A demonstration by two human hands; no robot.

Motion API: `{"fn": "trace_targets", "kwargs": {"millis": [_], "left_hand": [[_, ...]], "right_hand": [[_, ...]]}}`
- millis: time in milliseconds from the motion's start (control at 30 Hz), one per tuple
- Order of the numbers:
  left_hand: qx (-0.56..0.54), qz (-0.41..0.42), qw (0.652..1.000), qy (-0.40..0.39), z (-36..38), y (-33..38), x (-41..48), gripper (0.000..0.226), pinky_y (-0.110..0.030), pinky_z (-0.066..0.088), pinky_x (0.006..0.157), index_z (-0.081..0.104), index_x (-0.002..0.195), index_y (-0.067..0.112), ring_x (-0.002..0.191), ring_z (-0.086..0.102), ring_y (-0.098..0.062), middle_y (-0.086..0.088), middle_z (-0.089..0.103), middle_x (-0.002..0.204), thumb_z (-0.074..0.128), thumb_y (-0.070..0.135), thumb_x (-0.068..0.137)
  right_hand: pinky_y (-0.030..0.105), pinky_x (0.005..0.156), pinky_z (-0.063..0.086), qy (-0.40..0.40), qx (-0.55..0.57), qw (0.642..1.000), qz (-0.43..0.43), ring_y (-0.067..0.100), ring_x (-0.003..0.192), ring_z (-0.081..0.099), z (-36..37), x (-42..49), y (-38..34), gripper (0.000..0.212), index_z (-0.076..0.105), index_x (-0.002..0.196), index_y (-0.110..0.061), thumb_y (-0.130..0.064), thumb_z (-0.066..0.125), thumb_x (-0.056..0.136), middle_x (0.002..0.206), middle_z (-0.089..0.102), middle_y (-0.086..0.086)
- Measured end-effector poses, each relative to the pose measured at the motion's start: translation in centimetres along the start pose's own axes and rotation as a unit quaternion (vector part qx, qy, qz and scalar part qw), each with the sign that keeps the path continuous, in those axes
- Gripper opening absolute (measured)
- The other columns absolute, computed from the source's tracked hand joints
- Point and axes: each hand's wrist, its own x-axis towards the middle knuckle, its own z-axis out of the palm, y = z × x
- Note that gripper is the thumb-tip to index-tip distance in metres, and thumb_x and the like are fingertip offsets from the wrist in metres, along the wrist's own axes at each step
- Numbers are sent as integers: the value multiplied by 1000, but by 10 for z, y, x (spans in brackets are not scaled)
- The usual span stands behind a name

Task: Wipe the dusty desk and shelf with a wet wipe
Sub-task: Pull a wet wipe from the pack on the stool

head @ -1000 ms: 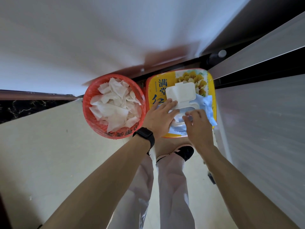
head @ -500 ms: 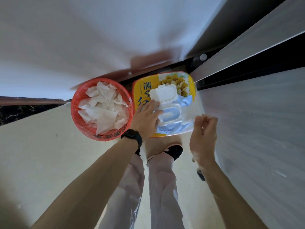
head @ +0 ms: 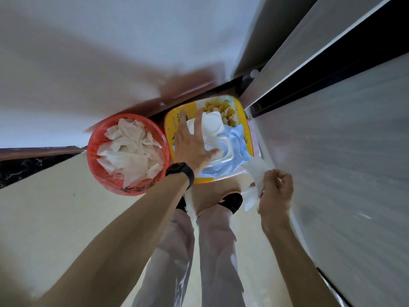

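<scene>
Wipe now pulled free, gripped by right hand, left hand (fingers straight) on pack

Bare forearms; black band on left wrist; pale trousers; black shoes.

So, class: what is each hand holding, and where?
Right hand pinches the wipe near its middle; left hand lies flat on the pack, holding nothing.
</scene>
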Motion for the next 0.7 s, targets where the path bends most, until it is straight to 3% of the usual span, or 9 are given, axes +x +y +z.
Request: {"fn": "trace_targets", "kwargs": {"millis": [100,167,300,400,467,567,633,700], "left_hand": [[98,26,995,21,10,1,8,115,-57,20,118,9,159,33,151,10,-40,-17,4,165,74,52,66],[134,30,990,1,10,-1,14,113,-56,17,118,10,159,31,148,17,-39,-16,18,160,71,55,67],[194,109,974,35,-5,4,6,95,-52,33,108,29,153,24,123,44,-37,-15,47,132,75,38,71],[157,226,960,49,-7,2,-21,68,-47,40,101,45,138,18,119,47,-32,-12,52,129,73,24,77],[143,298,944,5,1,-4,-42,58,-46,39,102,50,137,15,125,48,-30,-10,52,137,67,21,81],[245,272,920,-141,20,-15,-57,69,-55,19,119,20,158,14,152,17,-27,-3,16,166,51,23,97],[307,256,900,-171,27,-22,-56,73,-56,11,120,-1,159,15,154,0,-24,2,-7,168,45,16,101],[338,244,887,-197,23,-19,-54,79,-55,11,121,-8,158,16,154,-7,-21,4,-16,166,45,12,100]], "right_hand": [[44,62,40,-2,23,1000,15,44,80,61,-4,-4,4,13,55,78,-41,-53,50,76,74,55,11],[43,60,37,-4,23,999,23,46,80,61,-9,-5,6,11,55,77,-42,-52,51,75,70,52,12],[54,67,46,1,23,999,35,31,72,57,-23,-10,1,13,56,75,-44,-55,50,72,75,61,9],[55,75,49,7,20,999,46,24,71,54,-30,-14,0,13,56,75,-44,-55,49,72,74,62,2],[54,76,51,11,21,999,49,23,70,54,-32,-16,1,10,57,74,-45,-52,50,73,73,62,0],[52,76,52,21,22,998,52,22,70,56,-32,-18,3,7,57,72,-47,-47,51,77,72,63,-6],[51,76,53,26,24,998,46,21,72,59,-33,-21,6,9,57,71,-48,-46,52,78,74,64,-7],[49,76,53,26,26,999,32,21,72,59,-35,-25,7,10,58,73,-44,-42,54,83,75,65,-7]]}}
